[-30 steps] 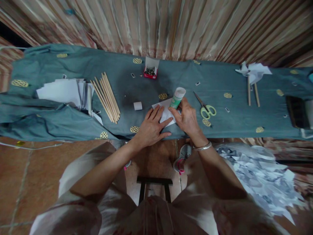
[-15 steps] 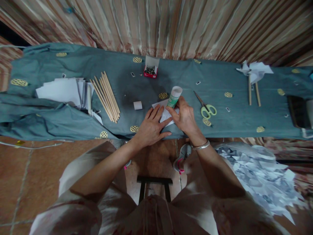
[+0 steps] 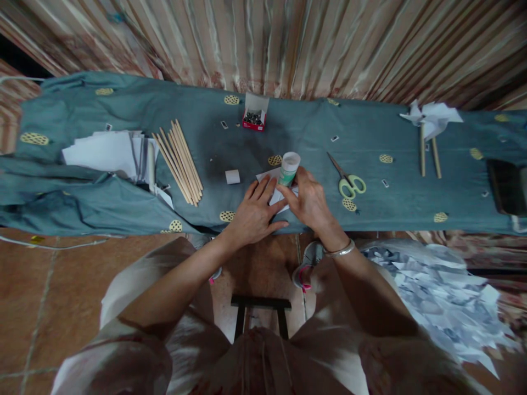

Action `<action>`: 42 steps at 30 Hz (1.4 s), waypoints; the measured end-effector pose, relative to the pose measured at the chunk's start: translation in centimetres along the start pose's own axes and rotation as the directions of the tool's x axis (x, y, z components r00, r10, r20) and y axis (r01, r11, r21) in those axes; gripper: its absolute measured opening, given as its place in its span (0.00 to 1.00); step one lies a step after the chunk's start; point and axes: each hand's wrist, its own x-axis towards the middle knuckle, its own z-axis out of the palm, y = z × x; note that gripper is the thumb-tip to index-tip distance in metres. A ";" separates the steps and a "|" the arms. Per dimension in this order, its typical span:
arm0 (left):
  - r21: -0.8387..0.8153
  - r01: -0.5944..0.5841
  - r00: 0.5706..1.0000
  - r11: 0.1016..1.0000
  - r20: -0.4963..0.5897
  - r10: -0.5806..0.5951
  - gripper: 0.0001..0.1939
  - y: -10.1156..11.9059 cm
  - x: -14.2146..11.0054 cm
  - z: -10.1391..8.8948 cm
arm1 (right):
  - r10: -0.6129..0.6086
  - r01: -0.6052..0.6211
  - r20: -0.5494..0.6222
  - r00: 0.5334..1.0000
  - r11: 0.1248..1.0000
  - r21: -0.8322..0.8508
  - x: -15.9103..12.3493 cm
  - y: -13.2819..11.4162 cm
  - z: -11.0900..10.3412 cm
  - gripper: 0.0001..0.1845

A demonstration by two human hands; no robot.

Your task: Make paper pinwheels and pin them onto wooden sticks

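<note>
A green and white glue stick (image 3: 288, 169) is gripped in my right hand (image 3: 310, 202), its lower end down at a small white sheet of paper (image 3: 278, 202). My left hand (image 3: 256, 213) lies flat with fingers spread, pressing that paper onto the cloth. Both hands partly cover the sheet. The white glue-stick cap (image 3: 233, 176) lies on its side to the left of the paper. Green-handled scissors (image 3: 349, 184) rest on the cloth to the right of my right hand.
A red box (image 3: 253, 123) of small metal pins stands open at the back. Several wooden sticks (image 3: 181, 164) and stacked white paper (image 3: 102, 153) lie left. Paper pinwheels (image 3: 436, 118) on sticks lie right. A pile of white paper pieces (image 3: 444, 296) sits below the table's right side.
The glue stick has shifted slightly left and toward me over the paper and stands a little more upright, my right hand moving with it. My left hand stays in place.
</note>
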 end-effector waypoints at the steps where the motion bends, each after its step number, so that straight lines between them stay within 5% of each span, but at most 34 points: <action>1: 0.000 0.000 1.000 1.000 0.000 0.000 0.30 0.0 0.0 0.0 | -0.007 0.007 0.000 1.000 1.000 -0.001 -0.1 0.0 -0.1 0.25; 21: -0.010 0.003 1.000 1.000 0.004 -0.003 0.31 -0.1 0.1 0.0 | 0.060 -0.060 -0.007 0.998 0.998 -0.016 0.1 1.0 -0.6 0.24; 29: -0.013 0.002 1.000 1.000 0.004 -0.002 0.31 0.0 0.1 -0.2 | 0.153 -0.145 -0.039 0.987 0.976 0.161 0.8 1.0 -0.1 0.23; 32: 0.005 0.006 1.000 1.000 0.009 -0.006 0.31 -0.1 0.1 -0.2 | 0.243 -0.208 -0.039 0.969 0.894 0.398 1.1 1.5 -0.3 0.21; 36: 0.017 0.007 1.000 1.000 0.014 -0.007 0.31 -0.1 0.0 0.0 | 0.376 -0.227 -0.058 0.925 0.667 0.709 1.7 2.4 -0.9 0.17; 42: -0.016 -0.024 0.999 1.000 -0.029 0.024 0.30 -0.1 0.0 -1.2 | 0.508 -0.254 0.033 0.861 0.372 0.893 2.0 3.3 -1.3 0.16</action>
